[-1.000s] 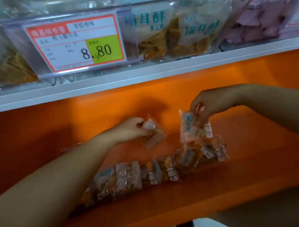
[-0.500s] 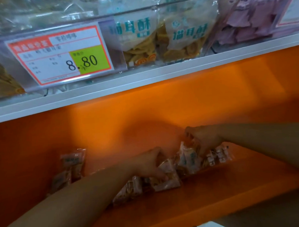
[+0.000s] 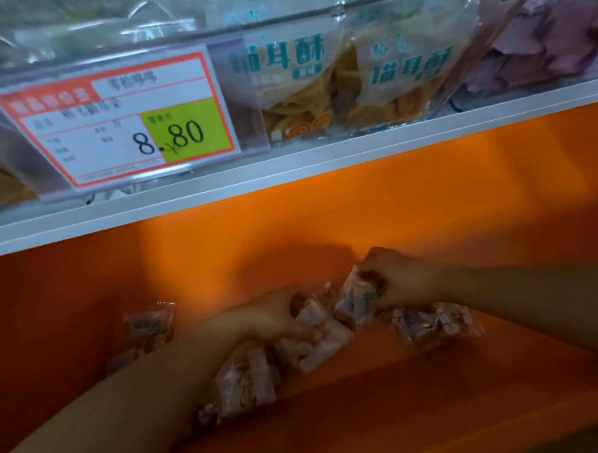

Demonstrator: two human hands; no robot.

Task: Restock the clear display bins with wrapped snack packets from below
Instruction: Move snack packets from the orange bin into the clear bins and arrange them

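Both forearms stretch in from the near side. Left hand (image 3: 277,318) and right hand (image 3: 404,283) each grip snack packets (image 3: 355,302), fingers curled.

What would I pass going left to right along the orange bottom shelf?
Loose packets → left hand, gripping a pale packet → blue-labelled packet → right hand, pinching the blue-labelled packet.
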